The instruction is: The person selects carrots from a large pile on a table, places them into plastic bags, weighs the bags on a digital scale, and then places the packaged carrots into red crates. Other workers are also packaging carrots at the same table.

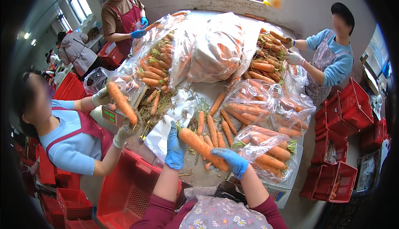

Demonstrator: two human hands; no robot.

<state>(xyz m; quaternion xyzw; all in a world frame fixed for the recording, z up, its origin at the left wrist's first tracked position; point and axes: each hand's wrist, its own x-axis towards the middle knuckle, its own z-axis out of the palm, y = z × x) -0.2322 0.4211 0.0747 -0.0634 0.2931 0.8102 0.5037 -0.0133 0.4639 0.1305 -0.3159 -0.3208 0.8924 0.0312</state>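
Observation:
My left hand (176,146), in a blue glove, is at the leafy end of a large carrot (201,148). My right hand (230,160), gloved in blue too, grips the carrot's lower end. The carrot slants above the table, over several loose carrots (212,130). To the right, a clear plastic bag of carrots (271,157) rests on a weighing scale (276,194). More bagged carrots (249,102) lie behind it. White plastic bags (165,132) and trimmed greens with roots (159,102) are left of my hands.
A co-worker at the left holds a carrot (121,101) near another scale (109,116). Two people work at the table's far sides beside carrot heaps (268,56). A large plastic-wrapped bundle (218,48) stands mid-table. Red crates (134,182) are below left and others (330,179) at the right.

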